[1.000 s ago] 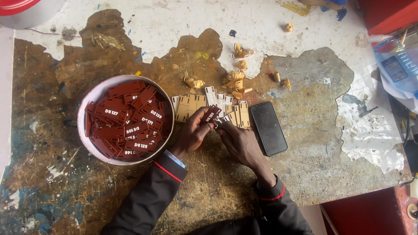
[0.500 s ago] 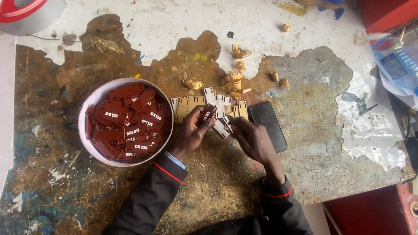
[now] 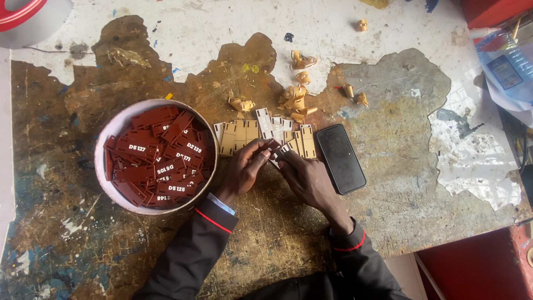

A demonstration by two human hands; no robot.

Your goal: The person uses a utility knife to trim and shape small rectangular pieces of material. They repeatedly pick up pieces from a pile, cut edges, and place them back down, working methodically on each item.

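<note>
A small dark-red rectangular plastic tag [image 3: 273,147] is pinched between the fingertips of the left hand [image 3: 244,169] & right hand [image 3: 302,175], both sets of fingers closed on it, just above the worn, paint-stained wooden table [image 3: 388,111]. It is held directly in front of a row of tan rectangular tags [image 3: 266,136] (some w/ white faces). A round white bowl [image 3: 101,150] filled w/ dark-red tags is seen left of the hands, a black smartphone [image 3: 340,158] lying flat just right of them.

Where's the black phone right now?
In the head view, the flat black rectangular phone lies screen-dark on the worn table, just right of the row of tan plastic tags and beside the right hand.
</note>
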